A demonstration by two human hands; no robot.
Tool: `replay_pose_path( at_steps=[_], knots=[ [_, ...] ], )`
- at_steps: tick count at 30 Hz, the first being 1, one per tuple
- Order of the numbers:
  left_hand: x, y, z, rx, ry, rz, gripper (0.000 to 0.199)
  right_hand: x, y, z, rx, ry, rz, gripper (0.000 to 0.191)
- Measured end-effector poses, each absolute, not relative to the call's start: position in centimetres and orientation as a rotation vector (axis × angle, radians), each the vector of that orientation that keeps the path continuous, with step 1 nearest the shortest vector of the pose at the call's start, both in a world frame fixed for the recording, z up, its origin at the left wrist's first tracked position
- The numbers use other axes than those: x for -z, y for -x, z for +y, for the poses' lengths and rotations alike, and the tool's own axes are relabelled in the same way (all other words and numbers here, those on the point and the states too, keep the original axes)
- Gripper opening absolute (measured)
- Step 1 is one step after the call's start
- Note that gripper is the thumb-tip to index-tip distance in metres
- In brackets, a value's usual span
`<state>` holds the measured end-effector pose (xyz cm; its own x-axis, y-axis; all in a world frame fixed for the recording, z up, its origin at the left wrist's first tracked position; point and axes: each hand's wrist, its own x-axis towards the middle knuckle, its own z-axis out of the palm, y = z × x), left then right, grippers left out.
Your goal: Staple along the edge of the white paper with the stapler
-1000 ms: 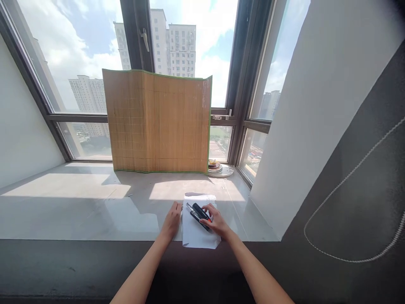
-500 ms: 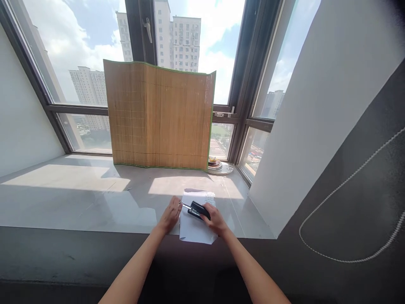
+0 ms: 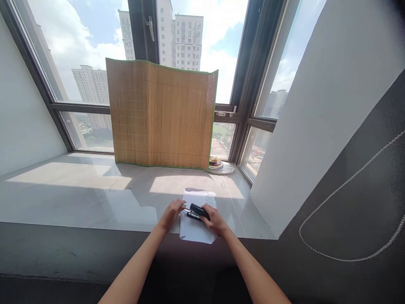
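A black stapler (image 3: 198,211) is held above white paper sheets (image 3: 196,230) at the front edge of the window sill. My right hand (image 3: 214,219) is wrapped round the stapler's right end. At its left end, my left hand (image 3: 172,214) has its fingers pinched by a thin metal part that sticks out of the stapler. What exactly those fingertips grip is too small to make out. Handwriting shows at the paper's upper right corner, and the sheets overhang the sill's front edge slightly.
Behind the paper, a bamboo mat (image 3: 163,116) with green edging leans upright against the window. Stacked plates (image 3: 221,167) stand beside its lower right corner. A beaded cord (image 3: 351,259) hangs at the right. The pale sill (image 3: 72,198) stretches left.
My left hand has shifted slightly right, closer to the stapler, and less of the metal part sticks out. The camera view has moved a little.
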<state>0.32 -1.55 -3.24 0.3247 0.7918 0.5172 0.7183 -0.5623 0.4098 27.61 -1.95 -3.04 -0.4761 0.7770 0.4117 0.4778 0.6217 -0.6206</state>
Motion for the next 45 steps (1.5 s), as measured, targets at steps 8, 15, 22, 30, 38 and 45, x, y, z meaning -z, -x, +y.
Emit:
replay_pose_path(
  at_steps=[8, 15, 22, 30, 38, 45],
  knots=[
    [2.7, -1.2, -0.8, -0.776, -2.694, 1.467, 0.01, 3.1, -27.5, -2.0, -0.569, 0.964, -2.172, 0.013],
    [3.5, -1.3, -0.3, -0.694, -2.695, 1.403, 0.012, 3.1, -27.5, -2.0, -0.597, 0.948, -2.188, 0.014],
    [3.4, -0.9, -0.7, -0.845, -2.667, 1.306, 0.008, 3.2, -27.5, -1.9, -0.595, 0.955, -2.201, 0.017],
    [2.7, -0.4, -1.4, -0.951, -2.569, 1.22, 0.007, 3.1, -27.7, -1.9, -0.579, 0.961, -2.217, 0.017],
    [3.3, -0.3, -0.9, -0.952, -2.49, 1.261, 0.009, 3.0, -27.9, -2.0, -0.553, 0.949, -2.237, 0.013],
    [2.7, -0.5, -1.5, -0.967, -2.451, 1.241, 0.011, 3.2, -28.0, -2.1, -0.537, 0.953, -2.247, 0.015]
  ],
)
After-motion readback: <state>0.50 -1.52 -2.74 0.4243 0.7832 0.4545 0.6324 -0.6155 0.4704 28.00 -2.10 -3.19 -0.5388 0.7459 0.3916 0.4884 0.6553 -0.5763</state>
